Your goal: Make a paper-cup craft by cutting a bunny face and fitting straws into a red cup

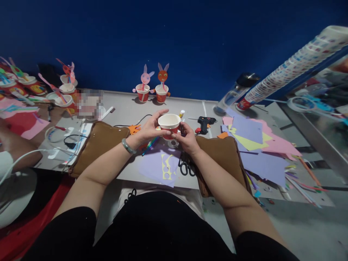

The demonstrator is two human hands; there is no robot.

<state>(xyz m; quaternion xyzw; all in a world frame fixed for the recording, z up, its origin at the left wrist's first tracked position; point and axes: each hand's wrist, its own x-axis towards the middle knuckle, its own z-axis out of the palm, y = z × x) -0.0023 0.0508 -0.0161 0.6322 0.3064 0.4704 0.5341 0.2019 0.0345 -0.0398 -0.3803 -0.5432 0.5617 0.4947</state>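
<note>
A red and white paper cup (169, 122) is held upright between both hands above the table, its mouth facing up. My left hand (149, 129), with a bangle on the wrist, grips its left side. On the right side, my right hand (189, 140) closes round the cup, thumb at the front; a thin dark object, too unclear to name, shows by its fingers. Below lie purple paper (150, 163), a yellow paper piece with round holes (166, 167) and black-handled scissors (187, 168). A shiny rainbow-coloured strip (150, 145) lies below my left hand.
Two rabbit-faced cup figures (143, 92) stand at the back. Right: a black glue gun (206, 123), a bottle (236, 92), a tall leaning cup stack (290, 67) and coloured paper (247, 127). Brown cushions (99, 145) flank my arms. Another person's arm (16, 145) is left.
</note>
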